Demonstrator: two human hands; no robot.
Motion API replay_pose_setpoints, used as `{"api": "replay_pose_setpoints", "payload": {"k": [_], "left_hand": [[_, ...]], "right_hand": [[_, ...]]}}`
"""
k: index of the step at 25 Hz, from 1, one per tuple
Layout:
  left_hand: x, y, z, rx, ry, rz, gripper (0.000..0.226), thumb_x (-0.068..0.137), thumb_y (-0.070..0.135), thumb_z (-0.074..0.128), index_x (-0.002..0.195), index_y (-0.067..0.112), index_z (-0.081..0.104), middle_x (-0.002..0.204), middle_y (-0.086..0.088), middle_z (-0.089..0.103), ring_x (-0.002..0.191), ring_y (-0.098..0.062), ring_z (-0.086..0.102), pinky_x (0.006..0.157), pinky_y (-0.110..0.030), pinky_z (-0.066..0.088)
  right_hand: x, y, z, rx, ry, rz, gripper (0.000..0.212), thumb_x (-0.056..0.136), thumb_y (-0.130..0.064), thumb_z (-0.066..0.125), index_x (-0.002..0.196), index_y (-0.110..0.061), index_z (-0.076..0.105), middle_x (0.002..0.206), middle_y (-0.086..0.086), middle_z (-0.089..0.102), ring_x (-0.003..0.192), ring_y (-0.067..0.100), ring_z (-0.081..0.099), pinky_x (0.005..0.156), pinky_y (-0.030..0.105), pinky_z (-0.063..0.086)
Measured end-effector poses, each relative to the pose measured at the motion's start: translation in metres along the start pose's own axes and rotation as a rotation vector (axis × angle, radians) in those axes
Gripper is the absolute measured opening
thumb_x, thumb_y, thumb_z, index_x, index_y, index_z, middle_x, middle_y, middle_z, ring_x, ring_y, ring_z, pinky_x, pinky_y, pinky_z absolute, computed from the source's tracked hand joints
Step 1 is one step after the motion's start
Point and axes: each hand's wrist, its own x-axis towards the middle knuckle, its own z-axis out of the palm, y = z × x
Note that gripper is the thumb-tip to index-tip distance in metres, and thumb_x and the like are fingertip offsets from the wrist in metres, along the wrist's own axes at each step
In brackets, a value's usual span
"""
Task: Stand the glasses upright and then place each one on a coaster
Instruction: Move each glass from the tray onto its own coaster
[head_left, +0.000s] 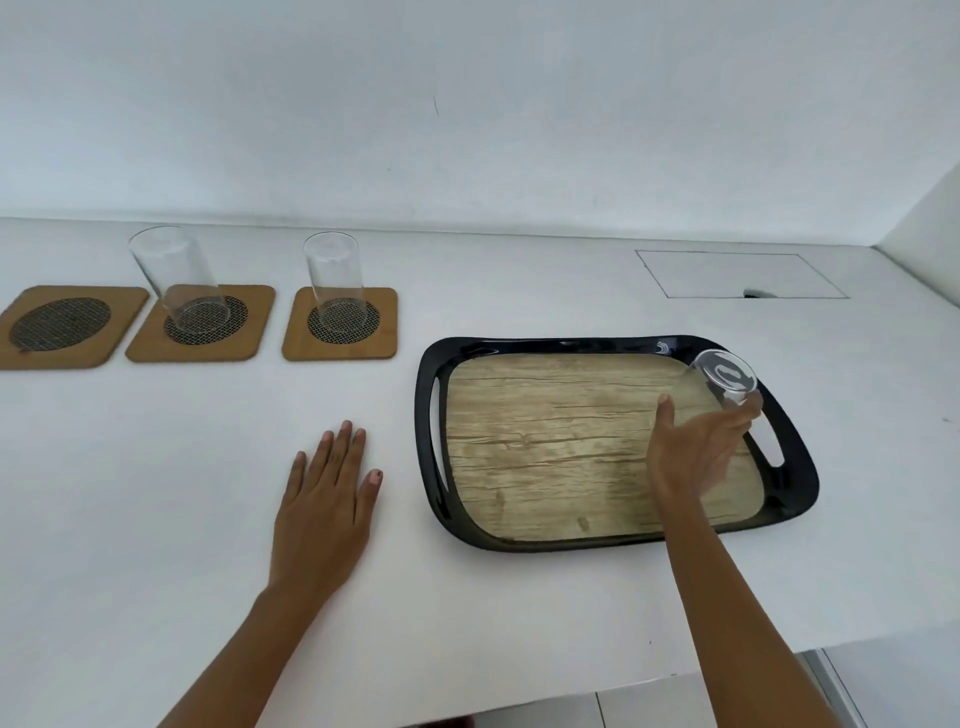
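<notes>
Three bamboo coasters with woven centres lie in a row at the left. The left coaster (67, 325) is bare. A clear glass (179, 278) stands upright on the middle coaster (200, 322), and another glass (335, 280) stands on the right coaster (340, 325). My right hand (696, 447) is over the right side of the black tray (618, 345), shut around a third clear glass (727, 376) that is tilted with its base pointing up and away. My left hand (324, 499) lies flat and open on the white counter, left of the tray.
The tray has a wood-look floor and handle slots at both ends. A rectangular flush lid outline (740, 274) marks the counter at the back right. The counter's front edge (675, 675) runs near my right forearm, and white walls close the back and right.
</notes>
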Motion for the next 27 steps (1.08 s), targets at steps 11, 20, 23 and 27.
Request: {"api": "replay_pose_setpoints", "payload": {"k": [11, 20, 23, 27], "left_hand": [[-0.002, 0.0, -0.005, -0.024, -0.002, 0.019, 0.069, 0.09, 0.053, 0.0, 0.148, 0.017, 0.013, 0.157, 0.002, 0.012, 0.144, -0.012, 0.007, 0.12, -0.039, 0.002], [-0.002, -0.057, -0.051, -0.134, 0.131, -0.1, 0.064, 0.093, 0.047, 0.022, 0.148, 0.016, 0.014, 0.157, 0.005, 0.007, 0.144, -0.009, 0.0, 0.119, -0.038, -0.005], [0.0, -0.097, -0.072, -0.137, 0.157, -0.23, 0.064, 0.096, 0.049, 0.019, 0.148, 0.013, 0.012, 0.158, 0.0, 0.011, 0.145, -0.012, 0.003, 0.12, -0.042, -0.003], [0.002, -0.16, -0.093, -0.068, 0.134, -0.378, 0.072, 0.091, 0.052, 0.02, 0.148, 0.012, 0.006, 0.159, -0.004, 0.006, 0.146, -0.015, 0.0, 0.119, -0.043, -0.006]], "right_hand": [[-0.038, -0.039, 0.004, 0.071, -0.009, -0.12, 0.076, 0.084, -0.023, 0.074, 0.14, -0.013, 0.023, 0.138, 0.013, 0.047, 0.114, 0.037, 0.055, 0.075, 0.04, 0.044], [-0.133, -0.13, 0.029, 0.254, -0.204, -0.309, 0.078, 0.083, -0.026, 0.074, 0.139, -0.025, 0.021, 0.143, 0.003, 0.044, 0.125, 0.026, 0.053, 0.083, 0.048, 0.053], [-0.17, -0.16, 0.049, 0.314, -0.287, -0.362, 0.079, 0.081, -0.026, 0.076, 0.139, -0.028, 0.023, 0.142, 0.002, 0.047, 0.126, 0.022, 0.052, 0.084, 0.043, 0.052], [-0.221, -0.199, 0.078, 0.389, -0.402, -0.428, 0.08, 0.08, -0.025, 0.078, 0.141, -0.024, 0.027, 0.14, 0.0, 0.049, 0.122, 0.019, 0.052, 0.086, 0.033, 0.047]]}}
